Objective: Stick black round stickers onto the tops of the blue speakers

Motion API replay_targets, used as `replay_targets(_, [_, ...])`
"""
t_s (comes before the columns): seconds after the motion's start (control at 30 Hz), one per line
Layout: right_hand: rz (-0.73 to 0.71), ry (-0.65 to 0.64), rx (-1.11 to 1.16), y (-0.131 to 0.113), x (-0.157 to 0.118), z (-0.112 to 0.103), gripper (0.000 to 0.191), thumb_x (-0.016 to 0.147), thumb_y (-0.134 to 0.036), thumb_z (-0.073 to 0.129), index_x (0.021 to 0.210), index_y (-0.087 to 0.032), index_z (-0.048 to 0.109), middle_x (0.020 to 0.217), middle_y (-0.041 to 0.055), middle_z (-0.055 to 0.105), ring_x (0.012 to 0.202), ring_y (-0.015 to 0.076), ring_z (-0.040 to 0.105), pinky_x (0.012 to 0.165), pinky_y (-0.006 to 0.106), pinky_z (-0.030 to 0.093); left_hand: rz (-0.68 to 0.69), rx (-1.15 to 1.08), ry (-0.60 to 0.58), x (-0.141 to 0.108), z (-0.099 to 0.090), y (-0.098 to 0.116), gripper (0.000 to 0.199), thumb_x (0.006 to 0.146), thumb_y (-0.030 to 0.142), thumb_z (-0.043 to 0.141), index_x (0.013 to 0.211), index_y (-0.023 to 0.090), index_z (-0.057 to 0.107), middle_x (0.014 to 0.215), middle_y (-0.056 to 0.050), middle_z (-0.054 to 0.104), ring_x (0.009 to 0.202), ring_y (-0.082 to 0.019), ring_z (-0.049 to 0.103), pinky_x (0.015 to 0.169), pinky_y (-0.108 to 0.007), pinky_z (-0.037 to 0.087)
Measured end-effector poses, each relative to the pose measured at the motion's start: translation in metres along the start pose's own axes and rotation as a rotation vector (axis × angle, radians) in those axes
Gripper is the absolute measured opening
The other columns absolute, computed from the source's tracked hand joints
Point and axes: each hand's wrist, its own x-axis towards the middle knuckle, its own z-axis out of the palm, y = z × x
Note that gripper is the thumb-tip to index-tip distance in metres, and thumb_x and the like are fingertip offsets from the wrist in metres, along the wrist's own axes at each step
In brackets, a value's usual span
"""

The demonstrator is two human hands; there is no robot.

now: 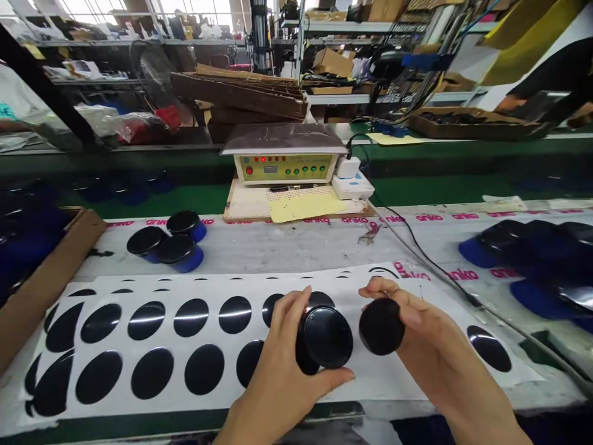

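Observation:
My left hand [285, 364] is wrapped round a black-topped round part [328, 338], its glossy flat face turned up toward me. Just to the right, my right hand [428, 330] pinches a thin black round sticker [382, 326] by its edge, between thumb and fingers. A small gap separates the sticker from the part. Beneath both hands lies a white sticker sheet [361, 386] with rows of black round stickers [204, 369]. Its right portion is mostly bare backing, with a single black sticker [489, 348] near the right end.
Three blue parts with black tops [180, 252] stand behind the sheet. More blue parts [546, 259] are grouped at right, and others fill a cardboard box [55, 278] at left. A control box [287, 164] stands at the back; a cable [445, 275] crosses the right side.

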Motion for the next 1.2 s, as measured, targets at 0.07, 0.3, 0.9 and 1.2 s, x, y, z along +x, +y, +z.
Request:
replay_targets(0.07, [0.019,-0.001,-0.033,0.011,0.001,0.005,0.032,0.079,-0.045,0.067,0.068,-0.016,0.061,0.110,0.0066,0.048,0.090,0.0165,0.051,0.070,0.023,0.047,0.009,0.018,-0.026,0.000,-0.002,-0.002,0.101,0.063,0.029,0.085,0.139,0.053,0.024,0.133,0.006,0.048,0.123,-0.018,0.049,0.105,-0.038,0.041])
replay_targets(0.3, [-0.002,0.034,-0.072,0.031,-0.001,0.029,0.033,0.082,-0.039,0.067,0.065,-0.016,0.052,0.089,0.0033,0.045,0.089,0.0150,0.049,0.075,0.023,0.042,0.072,0.030,-0.046,0.004,-0.002,-0.002,0.104,0.063,0.028,0.085,0.140,0.052,0.020,0.125,0.006,0.053,0.114,-0.016,0.055,0.099,-0.034,0.044])
replay_targets(0.9, [-0.259,0.106,-0.468,0.026,-0.003,0.034,0.025,0.087,-0.032,0.061,0.067,-0.018,0.053,0.088,0.0055,0.051,0.086,0.0148,0.054,0.073,0.024,0.047,0.039,0.038,-0.013,0.002,-0.001,0.004,0.095,0.062,0.021,0.084,0.140,0.041,0.033,0.124,0.001,0.055,0.114,-0.019,0.055,0.099,-0.034,0.044])
replay_targets(1.2, [-0.270,0.033,-0.571,0.025,-0.003,0.032,0.026,0.092,-0.030,0.055,0.070,-0.019,0.046,0.088,0.0034,0.050,0.085,0.0136,0.051,0.071,0.026,0.043,0.001,0.086,0.022,0.000,0.000,0.011,0.091,0.062,0.018,0.084,0.136,0.041,0.037,0.125,0.003,0.055,0.117,-0.018,0.054,0.100,-0.034,0.044])
